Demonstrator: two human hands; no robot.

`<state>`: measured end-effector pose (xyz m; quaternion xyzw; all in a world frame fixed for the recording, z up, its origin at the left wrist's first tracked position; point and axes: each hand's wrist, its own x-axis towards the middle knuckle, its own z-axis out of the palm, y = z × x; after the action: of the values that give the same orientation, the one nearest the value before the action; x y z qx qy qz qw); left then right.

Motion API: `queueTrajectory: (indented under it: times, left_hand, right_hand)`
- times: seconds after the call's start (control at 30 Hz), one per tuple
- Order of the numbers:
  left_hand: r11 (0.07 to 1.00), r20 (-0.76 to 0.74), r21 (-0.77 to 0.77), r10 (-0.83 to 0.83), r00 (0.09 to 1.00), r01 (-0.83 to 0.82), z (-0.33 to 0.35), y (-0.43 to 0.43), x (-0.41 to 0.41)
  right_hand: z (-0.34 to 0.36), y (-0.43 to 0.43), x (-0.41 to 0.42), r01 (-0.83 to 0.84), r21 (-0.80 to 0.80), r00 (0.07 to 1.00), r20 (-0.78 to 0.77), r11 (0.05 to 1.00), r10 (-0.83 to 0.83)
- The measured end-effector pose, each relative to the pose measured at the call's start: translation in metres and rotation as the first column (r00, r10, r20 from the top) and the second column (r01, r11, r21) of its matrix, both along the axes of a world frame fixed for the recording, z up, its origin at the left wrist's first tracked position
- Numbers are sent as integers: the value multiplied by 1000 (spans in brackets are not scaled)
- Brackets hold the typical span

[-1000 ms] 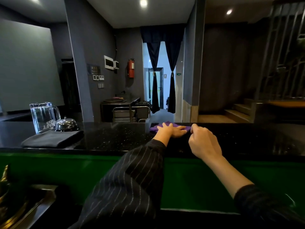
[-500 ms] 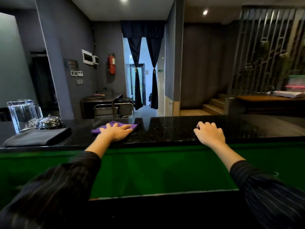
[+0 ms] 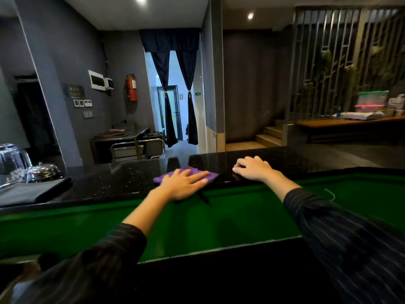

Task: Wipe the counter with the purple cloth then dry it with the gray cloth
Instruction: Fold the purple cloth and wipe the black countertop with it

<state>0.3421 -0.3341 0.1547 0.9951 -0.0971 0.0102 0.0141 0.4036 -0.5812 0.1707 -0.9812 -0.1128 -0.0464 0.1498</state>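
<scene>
Two hands on the black bench (image 3: 114, 183), the purple cloth (image 3: 188, 174) pinned flat at its near edge.

The left hand (image 3: 186, 183) is spread flat on the cloth; the right hand (image 3: 254, 170) is loosely curled on bare stone, gripping nothing. A leftward sweep could knock the glass pitcher (image 3: 13, 163) and the call bell (image 3: 43, 172), or dampen the folded gray cloth (image 3: 35, 191); the purple cloth may be dragged off the edge.

The left hand (image 3: 183, 182) covers most of the purple cloth (image 3: 208, 174), leaving only its edges visible. At the left edge, a glass pitcher (image 3: 12, 163) is cut off, its lettering unreadable, as is the gray cloth (image 3: 32, 192).
</scene>
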Motion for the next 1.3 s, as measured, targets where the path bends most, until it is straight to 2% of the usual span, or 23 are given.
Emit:
queueTrajectory:
  times: [0.07,0.17,0.27,0.37,0.53,0.6,0.67,0.77,0.8,0.93,1.0,1.1,1.17,1.23,1.3]
  left_hand:
    - [995,-42,34,93,995,-92,0,21,10]
    - [964,-64,8,266,962,-266,2,20,27]
    - [942,-73,-38,331,941,-334,9,-22,49]
    - [945,-72,-27,324,943,-327,15,-88,83]
    - [976,-83,-48,210,974,-214,12,-194,114]
    - [982,-96,-43,180,979,-185,11,-204,109]
    - [992,-72,-38,122,990,-124,8,-196,96]
    - [998,-25,-5,58,998,-58,1,-153,88]
    - [996,-31,-17,92,995,-93,-1,-130,89]
    - [927,-97,-22,370,924,-374,-3,-51,127]
    - [870,-142,-26,484,864,-492,5,-53,140]
    - [796,-120,-42,596,794,-604,17,-86,160]
    - [830,-95,-51,549,830,-555,21,-125,175]
    - [908,-108,-32,412,905,-417,19,-168,181]
    - [949,-115,-24,310,944,-314,24,-205,171]
  right_hand:
    - [6,-24,2,-87,46,996,-30,995,88]
    - [-8,-54,1,-50,-64,997,60,997,54]
    - [-20,-58,6,-75,-105,992,94,992,85]
    - [-22,-59,17,-72,-67,988,129,995,81]
    - [-29,-64,23,-7,15,958,288,1000,3]
    - [-24,-68,24,-45,98,969,247,994,20]
    - [-18,-80,28,-71,181,989,141,981,45]
    - [-10,-97,34,-33,397,998,57,917,11]
    - [-10,-97,32,-17,412,997,74,911,-15]
    - [-29,-80,19,-31,137,927,374,990,-23]
    - [-33,-77,20,-23,134,901,431,991,-37]
    - [-33,-77,24,-17,130,881,471,991,-47]
    - [-33,-77,24,-18,144,865,498,989,-56]
    - [-34,-79,25,-29,157,854,517,987,-58]
    - [-31,-81,23,-42,191,849,525,981,-66]
